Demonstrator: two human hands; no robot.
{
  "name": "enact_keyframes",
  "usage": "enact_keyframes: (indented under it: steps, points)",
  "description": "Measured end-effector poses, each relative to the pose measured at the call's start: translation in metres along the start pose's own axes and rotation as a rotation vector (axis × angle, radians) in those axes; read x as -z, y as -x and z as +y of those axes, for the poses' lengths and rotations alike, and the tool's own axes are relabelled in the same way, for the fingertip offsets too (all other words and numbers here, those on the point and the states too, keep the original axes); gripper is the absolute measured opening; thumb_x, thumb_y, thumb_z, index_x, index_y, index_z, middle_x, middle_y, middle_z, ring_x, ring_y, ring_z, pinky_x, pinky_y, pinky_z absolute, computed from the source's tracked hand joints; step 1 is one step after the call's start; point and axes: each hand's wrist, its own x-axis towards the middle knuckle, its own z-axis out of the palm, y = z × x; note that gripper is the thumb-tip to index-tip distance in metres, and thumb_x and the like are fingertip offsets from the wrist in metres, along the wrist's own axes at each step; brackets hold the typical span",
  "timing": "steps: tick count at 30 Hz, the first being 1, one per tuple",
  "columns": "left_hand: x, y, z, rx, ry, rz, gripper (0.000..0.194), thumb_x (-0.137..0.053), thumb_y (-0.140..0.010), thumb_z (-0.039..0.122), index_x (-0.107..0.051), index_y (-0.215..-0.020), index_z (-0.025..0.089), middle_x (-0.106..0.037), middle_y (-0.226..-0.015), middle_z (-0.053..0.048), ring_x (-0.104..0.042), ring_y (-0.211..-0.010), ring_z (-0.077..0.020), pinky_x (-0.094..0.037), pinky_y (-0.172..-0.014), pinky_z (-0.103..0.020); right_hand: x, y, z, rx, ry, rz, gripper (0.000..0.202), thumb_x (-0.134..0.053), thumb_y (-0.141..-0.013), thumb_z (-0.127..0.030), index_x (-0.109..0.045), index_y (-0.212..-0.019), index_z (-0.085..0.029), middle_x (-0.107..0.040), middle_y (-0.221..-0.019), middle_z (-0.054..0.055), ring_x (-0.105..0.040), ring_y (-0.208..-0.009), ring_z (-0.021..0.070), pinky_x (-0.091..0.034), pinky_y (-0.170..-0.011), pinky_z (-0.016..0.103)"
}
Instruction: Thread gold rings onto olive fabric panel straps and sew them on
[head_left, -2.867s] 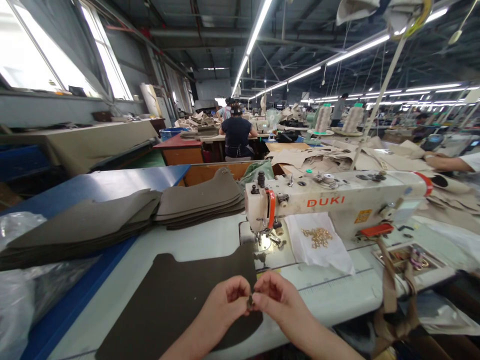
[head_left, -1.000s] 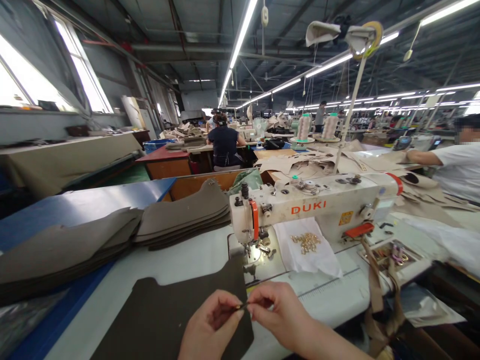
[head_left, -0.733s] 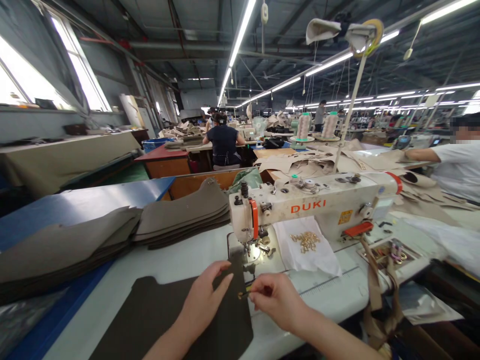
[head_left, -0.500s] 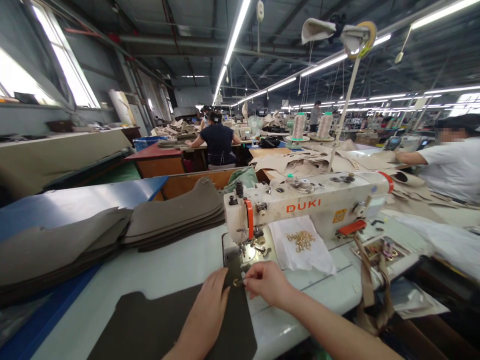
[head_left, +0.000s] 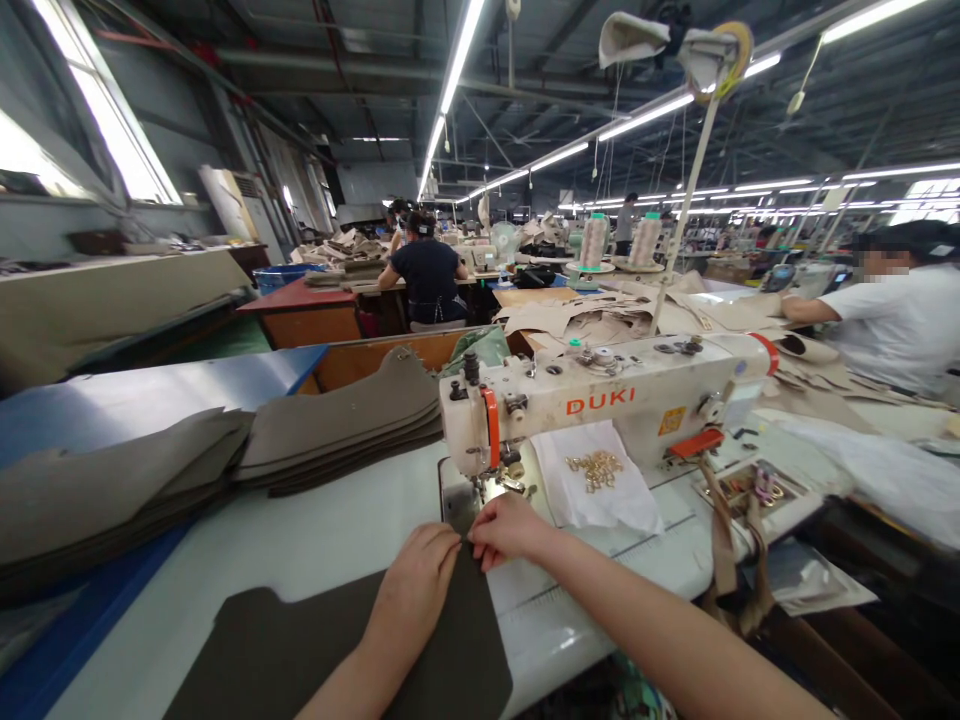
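A dark grey-brown panel (head_left: 337, 640) lies on the pale machine table, its narrow end reaching toward the needle area of the white sewing machine (head_left: 622, 400). On the panel's upper end rests my left hand (head_left: 416, 575), thumb and fingers drawn together at the tip; what they hold is hidden. My right hand (head_left: 506, 530) is closed in a pinch right beside it, in front of the presser foot, and its fingers cover whatever is between them. Gold metal rings (head_left: 595, 468) lie on a white cloth (head_left: 637, 505) to the right.
Stacked grey-brown panels (head_left: 337, 420) lie at the left behind the table. A parts tray (head_left: 757, 495) with straps (head_left: 721, 540) hanging over it is at the right. Thread cones (head_left: 595, 243) stand behind the machine. Two co-workers (head_left: 425, 275) (head_left: 892, 310) sit farther off.
My right hand has moved up and left, nearer the needle area. My left fingertips have drawn together beside it. The small gold ring seen between the hands is now hidden. The view has shifted slightly.
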Motion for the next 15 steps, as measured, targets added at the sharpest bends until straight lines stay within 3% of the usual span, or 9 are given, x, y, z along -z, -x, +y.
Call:
enact_keyframes:
  steps: [9, 12, 15]
  points:
    - [-0.001, -0.009, 0.005, -0.096, -0.041, -0.043, 0.023, -0.039, -0.087, 0.012, -0.057, -0.073, 0.019, -0.064, -0.073, -0.004, -0.062, -0.07, -0.0176, -0.054, -0.067, -0.031, 0.001, -0.002, 0.001, 0.079, 0.216, 0.011, 0.019, -0.051, -0.079, -0.011, -0.064, -0.067, -0.016, -0.06, -0.048, -0.003, -0.059, -0.041, 0.0092, -0.048, -0.045, 0.016]
    - [-0.004, -0.009, 0.003, -0.104, -0.056, -0.067, 0.023, -0.039, -0.085, 0.011, -0.058, -0.075, 0.018, -0.065, -0.074, -0.004, -0.062, -0.072, -0.0182, -0.054, -0.069, -0.032, 0.003, -0.001, 0.006, 0.165, 0.321, 0.071, 0.02, -0.05, -0.081, -0.01, -0.066, -0.07, -0.016, -0.063, -0.053, -0.002, -0.06, -0.046, 0.0106, -0.047, -0.048, 0.017]
    - [-0.006, -0.009, 0.001, -0.097, -0.058, -0.068, 0.022, -0.04, -0.085, 0.011, -0.058, -0.075, 0.018, -0.065, -0.075, -0.005, -0.062, -0.072, -0.0189, -0.054, -0.069, -0.033, 0.009, 0.008, 0.014, 0.294, 0.449, 0.181, 0.019, -0.05, -0.083, -0.011, -0.068, -0.078, -0.017, -0.069, -0.072, 0.003, -0.065, -0.066, 0.0159, -0.049, -0.062, 0.024]
